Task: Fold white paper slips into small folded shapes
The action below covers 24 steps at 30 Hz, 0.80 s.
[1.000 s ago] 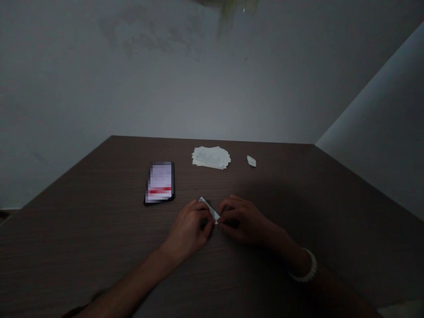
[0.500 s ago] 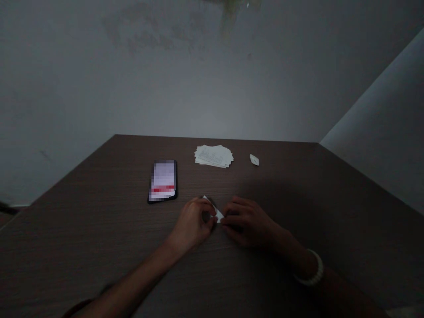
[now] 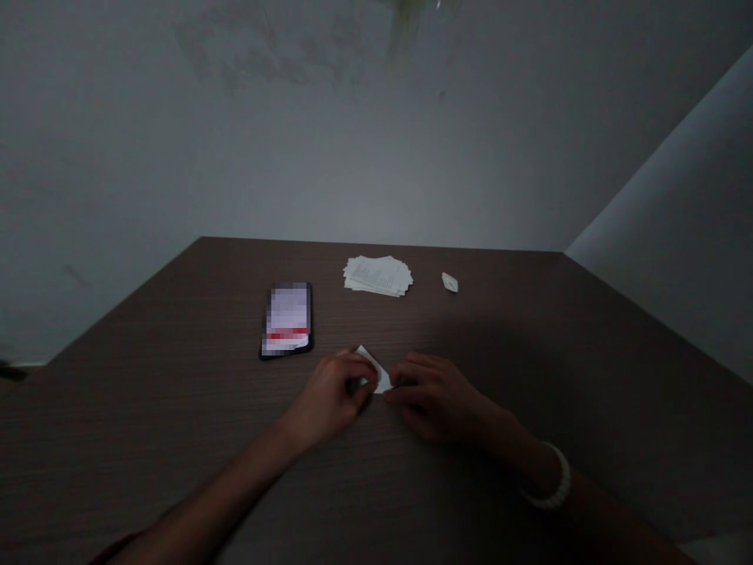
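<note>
Folded white paper (image 3: 376, 369) is sitting on the wooden table (image 3: 500, 329) between the two hands, and I'm holding it in a narrow pinch with my left hand (image 3: 328, 396), fingers (image 3: 358, 377) curling over its near edge. My right hand (image 3: 432, 396) is resting on the other side, fingertips (image 3: 393, 395) right at the paper's right tip, though I can't tell whether they're gripping it. A white bead bracelet (image 3: 550, 479) is circling my right arm. Further ahead, a phone (image 3: 286, 320) with a pixelated screen is lying left of a stack of printed papers (image 3: 377, 276), and a small folded paper piece (image 3: 450, 282) is sitting right of that stack.
</note>
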{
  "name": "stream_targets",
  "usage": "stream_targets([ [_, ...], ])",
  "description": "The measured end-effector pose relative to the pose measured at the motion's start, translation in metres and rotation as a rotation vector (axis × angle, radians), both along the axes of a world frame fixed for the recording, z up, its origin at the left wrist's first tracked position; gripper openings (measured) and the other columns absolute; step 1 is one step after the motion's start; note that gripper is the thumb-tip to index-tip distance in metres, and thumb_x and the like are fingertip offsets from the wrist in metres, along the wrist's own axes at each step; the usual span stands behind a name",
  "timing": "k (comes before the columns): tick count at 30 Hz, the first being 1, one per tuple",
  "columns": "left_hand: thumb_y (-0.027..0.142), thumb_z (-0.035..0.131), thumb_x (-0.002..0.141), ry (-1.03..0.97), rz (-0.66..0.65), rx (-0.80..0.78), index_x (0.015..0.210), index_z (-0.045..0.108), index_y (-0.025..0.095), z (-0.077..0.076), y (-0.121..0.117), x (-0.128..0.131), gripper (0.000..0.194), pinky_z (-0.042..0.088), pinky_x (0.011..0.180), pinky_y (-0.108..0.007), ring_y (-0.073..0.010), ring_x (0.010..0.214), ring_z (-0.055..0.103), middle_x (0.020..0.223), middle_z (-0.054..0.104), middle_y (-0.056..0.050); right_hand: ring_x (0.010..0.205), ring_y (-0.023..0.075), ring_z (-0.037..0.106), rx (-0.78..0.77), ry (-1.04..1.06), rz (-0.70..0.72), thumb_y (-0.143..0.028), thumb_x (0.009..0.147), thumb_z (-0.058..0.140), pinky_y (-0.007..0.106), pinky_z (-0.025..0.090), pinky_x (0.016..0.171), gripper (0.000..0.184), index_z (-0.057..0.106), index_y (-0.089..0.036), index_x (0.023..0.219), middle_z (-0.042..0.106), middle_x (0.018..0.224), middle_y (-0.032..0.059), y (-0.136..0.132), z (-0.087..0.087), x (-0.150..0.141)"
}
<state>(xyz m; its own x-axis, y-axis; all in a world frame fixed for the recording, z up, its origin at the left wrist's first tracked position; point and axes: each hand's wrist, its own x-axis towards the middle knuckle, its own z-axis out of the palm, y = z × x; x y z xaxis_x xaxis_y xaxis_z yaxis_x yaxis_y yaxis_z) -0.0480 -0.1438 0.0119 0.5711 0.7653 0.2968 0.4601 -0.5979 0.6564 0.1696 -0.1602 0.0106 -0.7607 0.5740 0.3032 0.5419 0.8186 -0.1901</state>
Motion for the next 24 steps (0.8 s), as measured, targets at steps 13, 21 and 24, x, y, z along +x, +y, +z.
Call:
stream_targets([
  [13, 0.013, 0.047, 0.091, 0.308, -0.252, 0.265, 0.107, 0.068, 0.018, 0.004, -0.006, -0.024, 0.027, 0.051, 0.087, -0.039, -0.0232, 0.099, 0.059, 0.109, 0.061, -0.01, 0.081, 0.0173, 0.055, -0.016, 0.046, -0.002, -0.014, 0.081, 0.057, 0.032, 0.043, 0.072, 0.019, 0.068, -0.022, 0.094, 0.064, 0.096, 0.0032, 0.0, -0.003, -0.002],
  [21, 0.012, 0.047, 0.089, 0.307, -0.239, 0.261, 0.105, 0.068, 0.018, 0.009, -0.007, -0.022, 0.027, 0.052, 0.087, -0.038, -0.0233, 0.1, 0.059, 0.108, 0.062, -0.009, 0.081, 0.0175, 0.055, -0.03, 0.067, -0.027, -0.014, 0.08, 0.058, 0.032, 0.044, 0.072, 0.022, 0.068, -0.023, 0.098, 0.065, 0.1, 0.0029, 0.001, -0.006, 0.0],
  [24, 0.013, 0.046, 0.09, 0.305, -0.249, 0.24, 0.102, 0.069, 0.017, 0.01, -0.006, -0.022, 0.027, 0.051, 0.087, -0.037, -0.0231, 0.099, 0.059, 0.107, 0.062, -0.009, 0.082, 0.0182, 0.055, -0.014, 0.069, -0.025, -0.014, 0.08, 0.057, 0.033, 0.044, 0.073, 0.021, 0.068, -0.021, 0.097, 0.065, 0.099, 0.0038, 0.001, -0.006, -0.001],
])
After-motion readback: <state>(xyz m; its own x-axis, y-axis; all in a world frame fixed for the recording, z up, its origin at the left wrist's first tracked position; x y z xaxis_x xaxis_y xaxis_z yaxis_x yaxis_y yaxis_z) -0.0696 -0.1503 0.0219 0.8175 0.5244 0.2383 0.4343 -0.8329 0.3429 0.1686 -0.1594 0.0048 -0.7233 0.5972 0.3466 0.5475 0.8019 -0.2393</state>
